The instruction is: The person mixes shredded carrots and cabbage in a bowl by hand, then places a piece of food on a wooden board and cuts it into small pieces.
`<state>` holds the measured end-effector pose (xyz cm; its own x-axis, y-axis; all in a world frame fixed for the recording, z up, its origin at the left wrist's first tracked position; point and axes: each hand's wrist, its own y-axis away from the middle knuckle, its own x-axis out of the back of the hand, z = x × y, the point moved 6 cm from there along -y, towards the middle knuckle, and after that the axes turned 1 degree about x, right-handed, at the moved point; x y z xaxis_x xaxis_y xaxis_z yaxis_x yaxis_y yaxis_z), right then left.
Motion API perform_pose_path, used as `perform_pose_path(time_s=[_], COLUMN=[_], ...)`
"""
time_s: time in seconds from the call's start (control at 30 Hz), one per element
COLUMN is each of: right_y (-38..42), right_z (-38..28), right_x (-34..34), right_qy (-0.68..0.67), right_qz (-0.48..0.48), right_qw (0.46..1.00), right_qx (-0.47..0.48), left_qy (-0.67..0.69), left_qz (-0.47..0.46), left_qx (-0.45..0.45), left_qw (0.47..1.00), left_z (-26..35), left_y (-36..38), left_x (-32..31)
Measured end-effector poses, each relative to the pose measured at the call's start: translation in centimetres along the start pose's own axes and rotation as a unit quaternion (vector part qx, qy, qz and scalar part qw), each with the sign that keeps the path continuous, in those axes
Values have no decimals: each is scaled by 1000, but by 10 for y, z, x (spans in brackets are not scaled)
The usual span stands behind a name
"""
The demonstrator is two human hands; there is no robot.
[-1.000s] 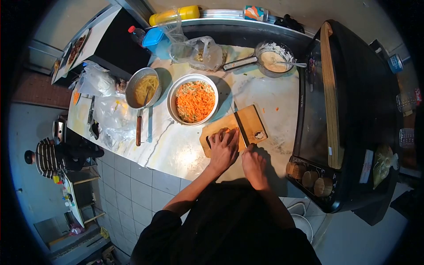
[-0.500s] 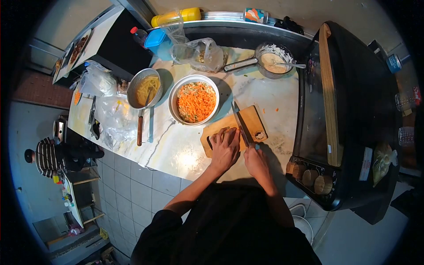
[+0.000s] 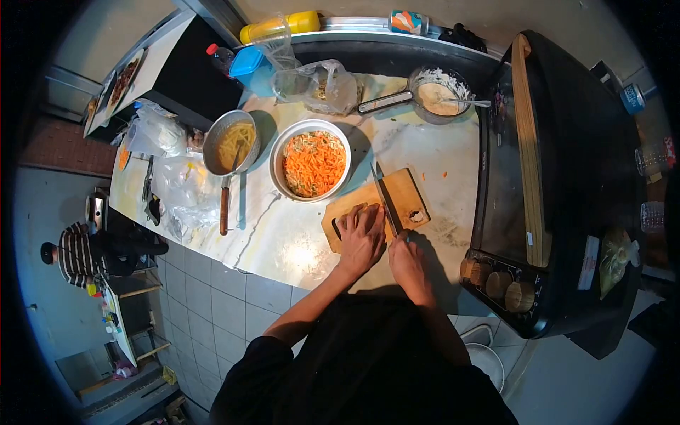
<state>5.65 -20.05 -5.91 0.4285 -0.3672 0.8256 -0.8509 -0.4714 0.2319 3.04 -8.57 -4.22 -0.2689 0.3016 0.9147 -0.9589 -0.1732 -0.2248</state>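
My right hand (image 3: 407,261) is closed around the handle of a kitchen knife (image 3: 387,201), whose blade points away from me across a wooden cutting board (image 3: 405,190). Just left of the blade, my left hand (image 3: 361,239) presses down on the board with bent fingers. What lies beneath those fingers is mostly hidden; only a hint of orange shows by the fingertips. A small round pale spot or piece (image 3: 417,215) is at the board's right corner. Beyond the board stands a white bowl (image 3: 275,176) of shredded carrot (image 3: 313,164) mixed with paler shreds.
A saucepan (image 3: 211,150) with yellowish strips stands left of the bowl. At the back are a plastic bag (image 3: 340,88) and a pan of creamy batter (image 3: 437,98) with a spoon. A black oven (image 3: 567,177) borders the right. Another person (image 3: 78,251) is far left.
My right hand and the knife handle have moved slightly left and toward me, so the blade's angle differs a little. My left hand has stayed nearly in place.
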Motion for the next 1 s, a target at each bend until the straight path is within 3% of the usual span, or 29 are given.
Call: perform_pose_path(time_s=[0.2,0.6,1.0], right_y=[6,-8,-7], right_z=[-7,3,13], right_x=[-8,7,17], right_qy=[135,122,113], right_qz=[52,-62,-94], right_qw=[988,990,989], right_qx=[50,15,22], left_qy=[10,-13,-13], left_qz=[4,9,2], left_qx=[1,-1,-3], left_qw=[1000,1000,1000], left_z=[0,0,-1], left_y=[-1,0,1], left_x=[2,6,6])
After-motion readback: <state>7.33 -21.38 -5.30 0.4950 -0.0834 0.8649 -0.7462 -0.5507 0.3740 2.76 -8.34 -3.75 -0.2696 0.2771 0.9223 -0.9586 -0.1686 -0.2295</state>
